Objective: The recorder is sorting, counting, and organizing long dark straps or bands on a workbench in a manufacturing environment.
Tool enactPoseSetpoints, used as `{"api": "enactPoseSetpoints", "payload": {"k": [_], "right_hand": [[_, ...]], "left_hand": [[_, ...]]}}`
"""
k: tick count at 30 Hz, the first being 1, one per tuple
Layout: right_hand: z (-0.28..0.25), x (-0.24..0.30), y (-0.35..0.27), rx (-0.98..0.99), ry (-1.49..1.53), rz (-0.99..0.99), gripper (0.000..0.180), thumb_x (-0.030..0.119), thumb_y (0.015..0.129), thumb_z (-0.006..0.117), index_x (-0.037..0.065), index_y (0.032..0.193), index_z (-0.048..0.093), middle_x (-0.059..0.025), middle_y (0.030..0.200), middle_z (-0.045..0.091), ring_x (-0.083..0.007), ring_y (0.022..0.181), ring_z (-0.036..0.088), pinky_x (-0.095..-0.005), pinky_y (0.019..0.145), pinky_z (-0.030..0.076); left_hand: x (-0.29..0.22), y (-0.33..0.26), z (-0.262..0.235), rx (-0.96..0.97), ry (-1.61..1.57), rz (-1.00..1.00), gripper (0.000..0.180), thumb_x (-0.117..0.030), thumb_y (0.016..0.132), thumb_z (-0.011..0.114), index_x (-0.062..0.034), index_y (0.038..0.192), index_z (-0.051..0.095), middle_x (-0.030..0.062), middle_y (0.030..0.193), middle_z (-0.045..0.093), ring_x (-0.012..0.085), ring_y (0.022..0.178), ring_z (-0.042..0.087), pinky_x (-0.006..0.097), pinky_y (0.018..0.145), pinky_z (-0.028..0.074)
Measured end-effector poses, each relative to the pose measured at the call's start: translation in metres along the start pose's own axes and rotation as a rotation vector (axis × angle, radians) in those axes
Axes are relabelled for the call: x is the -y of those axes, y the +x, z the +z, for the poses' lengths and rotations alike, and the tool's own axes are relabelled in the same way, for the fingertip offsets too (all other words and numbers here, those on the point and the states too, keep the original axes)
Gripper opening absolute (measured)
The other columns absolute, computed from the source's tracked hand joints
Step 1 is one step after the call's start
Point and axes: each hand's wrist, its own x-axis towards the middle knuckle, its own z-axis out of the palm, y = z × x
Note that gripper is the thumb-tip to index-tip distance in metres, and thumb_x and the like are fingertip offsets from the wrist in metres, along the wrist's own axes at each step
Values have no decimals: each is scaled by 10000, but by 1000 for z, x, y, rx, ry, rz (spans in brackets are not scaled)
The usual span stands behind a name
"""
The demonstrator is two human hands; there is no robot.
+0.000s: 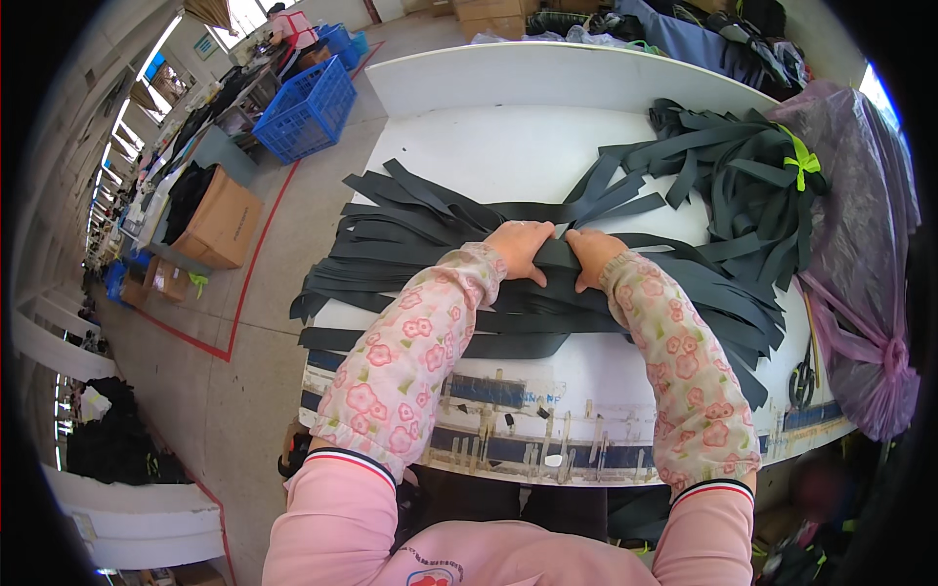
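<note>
A wide bundle of flat dark grey webbing straps [401, 249] lies across the white table in front of me, its loose ends fanned out to both sides. My left hand [520, 248] and my right hand [593, 258] meet near the bundle's middle. Between them is a short dark strap section [558, 256], with thumbs and fingers of both hands closed on it. A small pale spot shows at the fingertips; I cannot make out what it is. Patterned sleeve covers reach to both wrists. To the right is a tangled heap of similar straps [743, 210] with a neon yellow tie [802, 161].
A raised white panel [547, 73] edges the table's far side. Scissors [801, 384] lie near the right edge, beside a purple plastic bag [855, 220]. Worn tape strips [489, 449] line the front edge. A blue crate [306, 110] and a cardboard box [223, 223] stand at left; another person [293, 31] is farther back.
</note>
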Motion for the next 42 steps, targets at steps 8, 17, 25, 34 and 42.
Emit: {"api": "enactPoseSetpoints", "payload": {"k": [8, 17, 25, 34, 42], "right_hand": [[-23, 13, -7, 66, 64, 42, 483, 104, 689, 745, 66, 1143, 582, -177, 1028, 691, -357, 1010, 671, -449, 842, 542], [-48, 22, -27, 59, 15, -13, 531, 174, 730, 765, 69, 1188, 518, -166, 1030, 689, -350, 1022, 666, -448, 837, 536], [-115, 26, -49, -267, 94, -99, 433, 159, 721, 724, 62, 1123, 598, -179, 981, 693, -374, 956, 673, -453, 833, 538], [-333, 107, -98, -740, 10, -567, 495, 99, 715, 729, 73, 1190, 589, -112, 830, 691, -240, 772, 688, -339, 717, 534], [-468, 225, -229, -936, -61, -301, 540, 250, 750, 732, 17, 1223, 615, -179, 973, 721, -280, 928, 696, -366, 852, 533]], "left_hand": [[15, -4, 8, -195, -18, 205, 646, -207, 654, 875, -72, 1191, 541, 141, 1174, 610, 354, 1125, 589, 436, 964, 485], [-4, -8, -17, -61, -124, 107, 522, -138, 720, 780, -61, 1174, 534, 158, 1119, 622, 359, 1116, 589, 431, 945, 481], [-22, -8, -34, -553, -165, 161, 715, -171, 732, 772, -140, 1373, 458, 112, 1246, 596, 318, 1154, 592, 535, 1132, 303], [-18, -52, -119, -1021, -435, 102, 724, -179, 758, 808, -77, 1379, 451, 149, 1226, 617, 327, 1121, 606, 406, 1013, 455], [19, -149, -160, -508, -750, -80, 750, -247, 807, 830, -83, 1444, 470, 95, 1366, 576, 218, 1284, 524, 357, 1095, 393]]}}
